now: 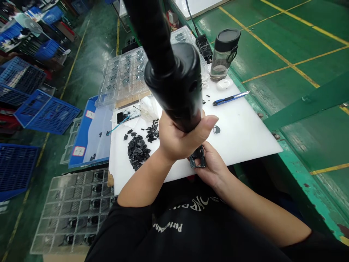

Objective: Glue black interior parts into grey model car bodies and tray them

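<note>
My left hand (177, 140) is wrapped round a large black cylindrical power tool (181, 87), its thumb lying along the right side. A thick black shaft or hose rises from the tool's top. Hand and housing hide the tool's lower tip. Directly below, my right hand (214, 165) grips a small black plastic housing (198, 162) with an open frame at its near end. To the left on the white board (245, 138) lies a heap of small black plastic pieces (137, 151), with a smaller pile (153, 131) beside it. A thin dark oval piece (216, 129) rests right of the tool.
A blue utility knife (231, 98), white case (225, 84) and water bottle (225, 54) stand or lie at the back right. Clear compartment trays (120, 78) sit behind; another tray (73, 214) is lower left. A blue bin (87, 134) adjoins the board.
</note>
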Motion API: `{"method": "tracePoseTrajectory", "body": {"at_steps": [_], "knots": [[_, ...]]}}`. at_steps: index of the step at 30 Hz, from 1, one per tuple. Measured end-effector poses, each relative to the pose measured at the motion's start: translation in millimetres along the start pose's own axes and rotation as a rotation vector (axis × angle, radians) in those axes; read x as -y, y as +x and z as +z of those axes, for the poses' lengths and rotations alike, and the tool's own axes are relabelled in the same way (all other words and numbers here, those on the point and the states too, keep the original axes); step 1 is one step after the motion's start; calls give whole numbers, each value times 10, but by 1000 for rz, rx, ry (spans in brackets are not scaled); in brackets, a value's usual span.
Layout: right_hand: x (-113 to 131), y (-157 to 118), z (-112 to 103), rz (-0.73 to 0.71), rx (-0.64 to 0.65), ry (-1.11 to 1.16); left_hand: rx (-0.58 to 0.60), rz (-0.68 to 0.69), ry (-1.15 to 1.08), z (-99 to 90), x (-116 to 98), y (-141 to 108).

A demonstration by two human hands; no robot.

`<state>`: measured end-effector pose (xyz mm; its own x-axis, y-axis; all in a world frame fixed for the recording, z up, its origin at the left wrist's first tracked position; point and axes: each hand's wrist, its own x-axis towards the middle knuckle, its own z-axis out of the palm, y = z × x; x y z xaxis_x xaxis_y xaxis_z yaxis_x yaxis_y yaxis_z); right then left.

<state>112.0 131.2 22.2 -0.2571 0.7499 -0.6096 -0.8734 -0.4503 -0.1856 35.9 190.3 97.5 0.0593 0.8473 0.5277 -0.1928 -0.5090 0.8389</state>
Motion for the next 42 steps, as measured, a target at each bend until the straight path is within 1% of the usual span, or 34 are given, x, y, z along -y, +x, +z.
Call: {"method": "tracePoseTrajectory", "body": {"at_steps": [2, 4, 5, 7, 9, 11, 13, 15, 17, 18, 20, 22, 25, 27, 28, 31, 32, 33, 35, 38, 42], "knots": [[-10, -3, 4, -24, -17, -8, 13, 28, -18, -17, -41, 18], [-18, -17, -1, -40, -19, -45, -9, 56, -32, -61, -135, 62], [-15, -28, -9, -45, -16, -82, -47, 75, -33, -97, -193, 95], [14, -56, -34, -76, -5, -201, -159, 112, -12, -193, -292, 174], [84, -84, -63, -161, 22, -414, -259, 125, 25, -305, -310, 255], [186, -96, -82, -306, 93, -774, -288, 110, 33, -407, -217, 314], [289, -77, -89, -501, 206, -1225, -269, 83, 5, -475, -34, 339], [359, -18, -91, -710, 375, -1613, -251, 37, -24, -499, 176, 330], [381, 71, -99, -871, 561, -1863, -240, -19, -36, -487, 353, 301], [376, 121, -106, -921, 644, -1950, -238, -41, -38, -475, 418, 285], [350, 212, -123, -978, 746, -2076, -237, -66, -34, -451, 506, 257], [327, 272, -137, -1005, 789, -2140, -239, -78, -14, -439, 550, 239], [354, 292, -129, -1019, 838, -2157, -246, -88, 19, -445, 566, 227], [422, 288, -91, -1011, 828, -2138, -259, -90, 14, -451, 554, 227], [466, 294, -60, -1011, 780, -2134, -267, -86, 5, -451, 543, 230], [596, 380, 75, -1014, 504, -2211, -273, -57, -34, -431, 502, 245], [627, 433, 125, -1014, 425, -2248, -272, -44, -47, -420, 487, 251], [650, 493, 174, -1011, 375, -2279, -270, -33, -58, -406, 472, 256], [666, 620, 255, -991, 366, -2310, -274, -23, -65, -381, 442, 263], [644, 768, 318, -946, 411, -2314, -277, -19, -58, -368, 391, 265], [633, 835, 325, -902, 422, -2261, -275, 4, -71, -411, 313, 264]]}}
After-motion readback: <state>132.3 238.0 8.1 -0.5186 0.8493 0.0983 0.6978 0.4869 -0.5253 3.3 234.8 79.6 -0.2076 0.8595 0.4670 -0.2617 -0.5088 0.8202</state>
